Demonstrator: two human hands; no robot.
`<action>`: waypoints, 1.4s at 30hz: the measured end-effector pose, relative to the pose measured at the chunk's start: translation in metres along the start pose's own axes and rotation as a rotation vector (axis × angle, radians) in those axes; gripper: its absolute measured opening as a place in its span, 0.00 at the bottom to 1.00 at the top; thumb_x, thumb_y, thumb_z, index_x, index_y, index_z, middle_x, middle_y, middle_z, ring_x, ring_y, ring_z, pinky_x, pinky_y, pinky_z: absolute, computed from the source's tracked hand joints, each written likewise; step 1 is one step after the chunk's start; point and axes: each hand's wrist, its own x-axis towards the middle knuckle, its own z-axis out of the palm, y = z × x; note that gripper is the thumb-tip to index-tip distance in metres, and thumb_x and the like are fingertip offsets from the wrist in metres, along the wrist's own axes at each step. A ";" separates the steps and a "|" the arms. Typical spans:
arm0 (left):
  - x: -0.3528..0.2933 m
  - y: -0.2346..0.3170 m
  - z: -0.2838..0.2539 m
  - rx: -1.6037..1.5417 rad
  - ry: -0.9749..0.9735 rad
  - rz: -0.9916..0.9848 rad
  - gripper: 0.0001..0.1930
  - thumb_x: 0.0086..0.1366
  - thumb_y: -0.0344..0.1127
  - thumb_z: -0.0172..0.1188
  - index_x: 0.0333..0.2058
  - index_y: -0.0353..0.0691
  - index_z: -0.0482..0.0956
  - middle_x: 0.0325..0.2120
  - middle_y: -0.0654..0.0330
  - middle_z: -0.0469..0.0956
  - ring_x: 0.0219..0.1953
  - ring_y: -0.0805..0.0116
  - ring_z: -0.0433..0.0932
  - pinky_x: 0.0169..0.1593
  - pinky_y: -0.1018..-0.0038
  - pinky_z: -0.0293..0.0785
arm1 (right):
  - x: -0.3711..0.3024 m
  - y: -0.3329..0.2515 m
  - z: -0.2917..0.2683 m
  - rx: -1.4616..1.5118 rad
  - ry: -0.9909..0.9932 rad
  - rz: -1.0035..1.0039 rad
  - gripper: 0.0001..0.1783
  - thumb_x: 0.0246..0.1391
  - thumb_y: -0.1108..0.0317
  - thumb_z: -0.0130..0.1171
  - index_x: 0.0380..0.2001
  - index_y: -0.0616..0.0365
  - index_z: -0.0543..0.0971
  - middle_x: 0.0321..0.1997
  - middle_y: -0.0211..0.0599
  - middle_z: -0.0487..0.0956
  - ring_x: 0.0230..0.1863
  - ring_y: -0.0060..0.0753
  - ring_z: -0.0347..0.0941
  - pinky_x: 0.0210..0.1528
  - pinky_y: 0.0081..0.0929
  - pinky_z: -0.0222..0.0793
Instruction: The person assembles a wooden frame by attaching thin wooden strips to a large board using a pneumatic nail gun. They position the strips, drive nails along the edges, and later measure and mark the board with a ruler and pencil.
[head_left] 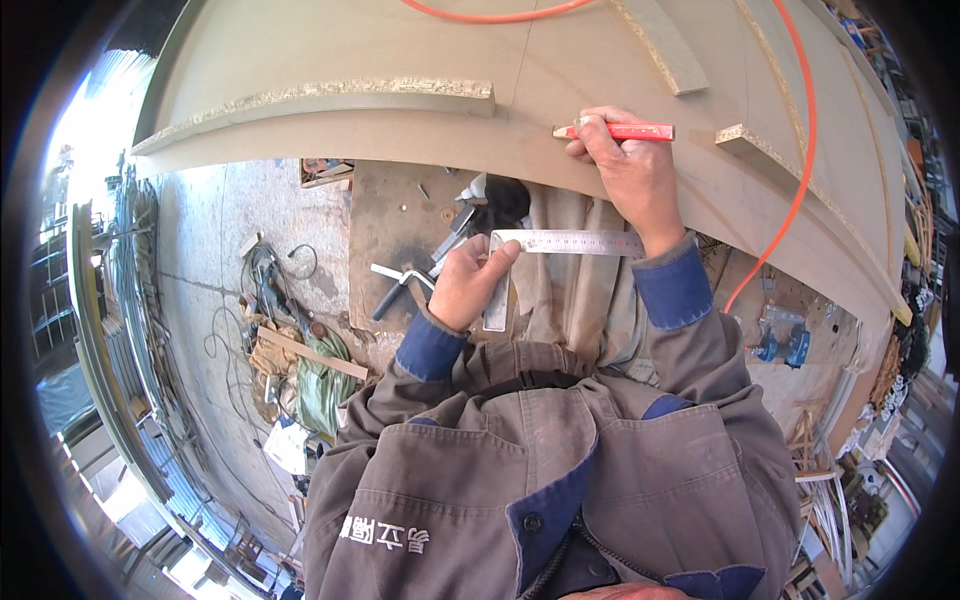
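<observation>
A metal try square (580, 242) is gripped near its corner by my left hand (470, 278), thumb on top. Its marked blade points right, below the near edge of a large tan board (420, 145), and its stock hangs down toward me. My right hand (635, 170) rests over the board's edge with a red carpenter's pencil (640, 131) pinched in the fingers. The pencil lies almost level, its bare wooden tip pointing left above the board.
Chipboard strips (330, 100) lie on the board, another strip (760, 150) at right. An orange hose (808, 120) crosses the right side. Below are a clamp-like metal tool (403, 285), a green cloth bundle (322, 385), cables, and blue power tools (797, 345) at lower right.
</observation>
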 end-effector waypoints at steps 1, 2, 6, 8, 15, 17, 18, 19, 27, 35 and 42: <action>0.000 0.001 0.000 0.001 0.001 -0.017 0.20 0.70 0.48 0.64 0.35 0.33 0.80 0.19 0.72 0.70 0.23 0.84 0.63 0.25 0.79 0.62 | 0.000 0.001 0.000 0.015 0.017 -0.024 0.15 0.67 0.64 0.58 0.43 0.68 0.80 0.36 0.38 0.85 0.34 0.22 0.79 0.40 0.22 0.77; 0.000 0.002 0.000 0.003 0.001 -0.034 0.20 0.70 0.48 0.64 0.35 0.33 0.80 0.19 0.72 0.70 0.23 0.84 0.63 0.25 0.79 0.62 | 0.001 0.003 0.001 0.031 0.035 -0.048 0.14 0.67 0.64 0.58 0.43 0.68 0.80 0.36 0.38 0.85 0.35 0.22 0.79 0.41 0.22 0.77; 0.002 -0.009 -0.002 0.012 -0.003 0.027 0.20 0.71 0.48 0.63 0.35 0.32 0.80 0.20 0.72 0.71 0.23 0.84 0.64 0.26 0.79 0.62 | 0.000 0.007 0.001 0.038 0.013 -0.060 0.14 0.68 0.65 0.58 0.43 0.67 0.80 0.36 0.36 0.85 0.36 0.21 0.79 0.40 0.21 0.77; 0.001 -0.008 0.004 -0.062 -0.007 0.018 0.19 0.71 0.47 0.63 0.35 0.32 0.80 0.22 0.73 0.71 0.25 0.84 0.64 0.27 0.79 0.62 | -0.001 0.003 -0.003 0.023 -0.008 -0.029 0.14 0.68 0.63 0.58 0.43 0.66 0.81 0.37 0.35 0.85 0.36 0.20 0.79 0.40 0.20 0.76; -0.004 -0.008 0.003 -0.132 0.022 -0.006 0.19 0.71 0.47 0.64 0.36 0.33 0.80 0.22 0.73 0.71 0.25 0.85 0.64 0.27 0.81 0.61 | 0.005 0.012 -0.003 0.167 0.092 -0.045 0.18 0.68 0.59 0.58 0.48 0.66 0.79 0.38 0.37 0.85 0.36 0.20 0.78 0.39 0.20 0.76; -0.004 -0.019 0.000 -0.145 0.021 0.000 0.19 0.71 0.47 0.64 0.35 0.33 0.80 0.22 0.74 0.71 0.25 0.85 0.64 0.27 0.82 0.60 | 0.004 0.013 -0.009 0.293 0.079 -0.008 0.21 0.69 0.58 0.58 0.53 0.67 0.77 0.38 0.39 0.85 0.35 0.21 0.77 0.39 0.21 0.76; -0.004 -0.020 0.000 -0.154 0.018 0.002 0.19 0.70 0.47 0.64 0.35 0.33 0.80 0.22 0.74 0.71 0.24 0.85 0.64 0.27 0.82 0.60 | 0.002 0.013 -0.011 0.298 0.095 -0.014 0.20 0.69 0.59 0.58 0.51 0.67 0.77 0.38 0.39 0.85 0.34 0.21 0.77 0.39 0.21 0.76; -0.006 -0.020 0.002 -0.186 0.018 -0.005 0.19 0.71 0.48 0.64 0.33 0.34 0.79 0.22 0.74 0.70 0.25 0.85 0.64 0.27 0.82 0.61 | -0.001 0.012 -0.012 0.302 0.111 -0.020 0.20 0.68 0.59 0.58 0.50 0.67 0.78 0.38 0.39 0.85 0.34 0.21 0.78 0.39 0.21 0.76; -0.022 -0.011 -0.004 -0.148 -0.006 -0.008 0.20 0.72 0.47 0.62 0.38 0.31 0.81 0.25 0.71 0.75 0.28 0.84 0.67 0.31 0.80 0.66 | -0.034 0.015 -0.029 0.340 0.087 0.031 0.19 0.69 0.59 0.57 0.50 0.66 0.77 0.38 0.39 0.85 0.35 0.22 0.78 0.41 0.23 0.78; -0.034 -0.041 -0.017 0.017 0.024 0.045 0.22 0.73 0.49 0.61 0.35 0.30 0.80 0.24 0.70 0.72 0.28 0.80 0.66 0.32 0.76 0.67 | -0.057 0.028 -0.045 0.380 0.094 -0.015 0.20 0.70 0.58 0.56 0.52 0.67 0.77 0.39 0.43 0.84 0.37 0.28 0.80 0.41 0.26 0.78; -0.054 -0.049 -0.020 0.102 0.088 0.060 0.23 0.73 0.50 0.59 0.34 0.31 0.80 0.22 0.67 0.72 0.29 0.79 0.66 0.33 0.75 0.67 | -0.060 0.028 -0.042 0.371 0.090 -0.073 0.21 0.71 0.56 0.55 0.49 0.67 0.77 0.38 0.44 0.84 0.37 0.29 0.81 0.40 0.26 0.78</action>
